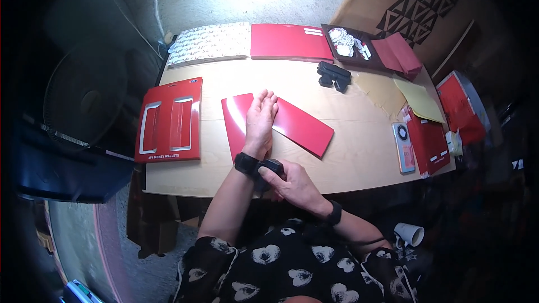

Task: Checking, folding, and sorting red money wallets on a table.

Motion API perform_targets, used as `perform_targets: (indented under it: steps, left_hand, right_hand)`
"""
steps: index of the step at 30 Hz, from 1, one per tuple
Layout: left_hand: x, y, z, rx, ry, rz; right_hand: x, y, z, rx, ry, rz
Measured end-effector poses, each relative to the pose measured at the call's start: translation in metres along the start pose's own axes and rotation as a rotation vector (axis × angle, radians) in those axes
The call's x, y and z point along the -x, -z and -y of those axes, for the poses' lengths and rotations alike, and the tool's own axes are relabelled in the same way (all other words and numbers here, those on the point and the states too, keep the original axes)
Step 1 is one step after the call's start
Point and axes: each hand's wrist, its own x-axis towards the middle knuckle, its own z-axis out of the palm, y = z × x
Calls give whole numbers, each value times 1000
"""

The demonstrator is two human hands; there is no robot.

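Note:
My left hand (260, 123) reaches over the table with its fingers stretched out and holds nothing. Under and beside it lie two glossy red card pieces, one slanting left (233, 120) and one slanting right (306, 126); my hand hides whether they join. Around my left wrist sits a black strap (245, 164) with a small black device (272, 166) at its side. My right hand (297, 188) is closed on that device, thumb and fingers pressing it; another black band (334, 212) circles my right wrist.
A red wallet package (168, 120) lies at left. Along the back are a patterned white stack (210, 44), red sheets (289, 42) and a dark tray (351, 45). A black clamp-like object (334, 76), a phone (403, 147) and red packets (428, 143) lie right. A fan (87, 101) stands left.

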Motion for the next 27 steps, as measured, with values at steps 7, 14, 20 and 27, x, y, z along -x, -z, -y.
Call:
perform_targets:
  steps: [7, 14, 20, 27]
  left_hand:
    - [-3, 4, 10, -194, -133, 12]
    - [7, -2, 10, -691, -424, -11]
    - [7, -5, 11, -869, -494, 65]
    - [-2, 1, 4, -248, -187, -51]
  right_hand:
    - [1, -9, -8, -206, 34, 50]
    - [11, -12, -3, -441, -110, 84]
    - [16, -14, 1, 16, 23, -2]
    - [4, -17, -16, -294, 12, 31]
